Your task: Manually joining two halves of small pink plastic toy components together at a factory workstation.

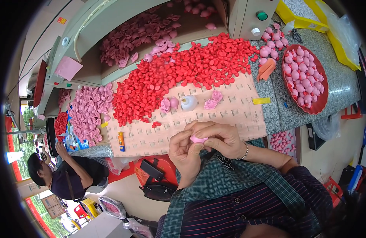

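A small pink rounded piece [199, 139] is pinched between my two hands, just off the table's near edge. My left hand [183, 154] has its fingers curled round the left side of it, while my right hand [224, 139], with a bracelet at the wrist, grips the right side. Fingers cover much of the piece. Beyond my hands, a white squeeze bottle [189, 103] with a thin tip stands on the patterned pink sheet [226, 115]. Left of the bottle lie a pink ball [174, 103] and a ruffled pink piece [165, 105]; right of it are pink petal-like pieces [211, 104].
A wide heap of red rounded pieces [151, 83] covers the sheet's far side, below pink shells [139, 33] in an opening. More pink pieces [90, 113] lie left. An orange tube [121, 141], red bowl [325, 89] of pink balls, and a seated co-worker [68, 174] also show.
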